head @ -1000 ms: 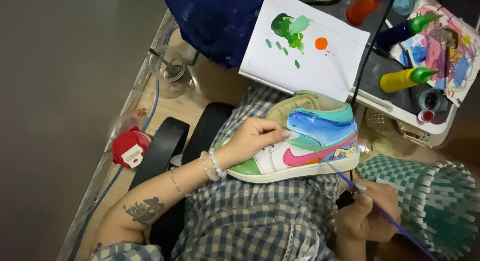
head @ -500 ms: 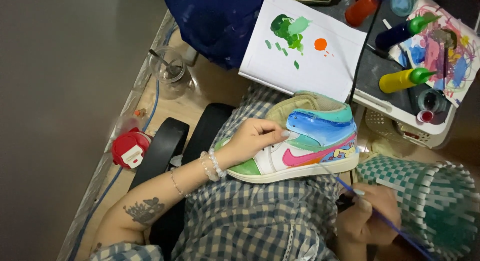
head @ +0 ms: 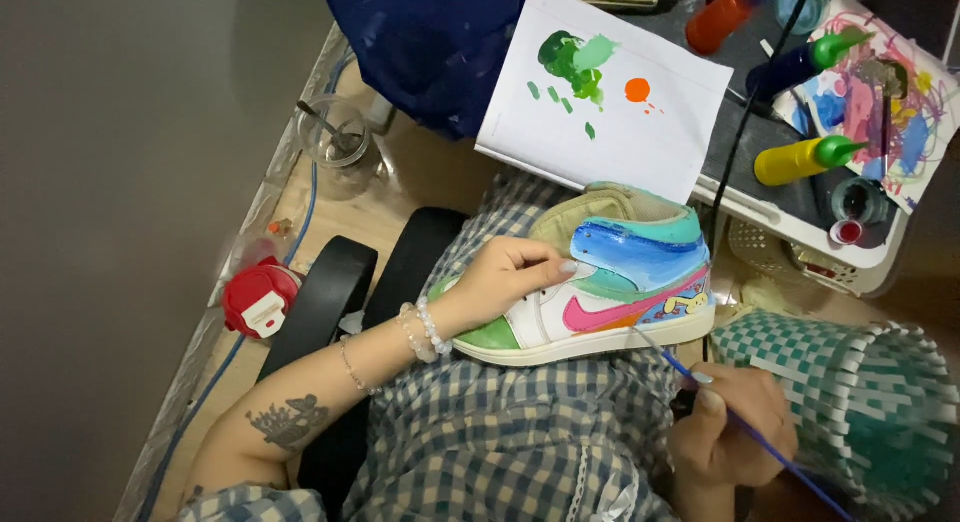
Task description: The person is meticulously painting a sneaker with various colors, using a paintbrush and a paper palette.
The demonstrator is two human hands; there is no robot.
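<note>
A high-top sneaker (head: 610,282) painted blue, teal, pink and green rests on my checked lap. My left hand (head: 505,274) grips it over the toe and laces, holding it on its side. My right hand (head: 725,432) holds a thin blue paintbrush (head: 700,387), whose tip touches the sneaker's heel just above the white sole. A white sheet of paper (head: 610,107) with green and orange paint blobs lies beyond the shoe.
Squeeze paint bottles, one yellow (head: 795,160) and one orange (head: 725,17), stand on a dark tray at the upper right. A green checked woven basket (head: 850,392) is at my right. A glass jar (head: 335,142) and a red-lidded container (head: 260,299) sit on the floor at left.
My right hand has shifted slightly, bringing the brush tip up against the sneaker's heel. The left hand keeps the same hold on the shoe.
</note>
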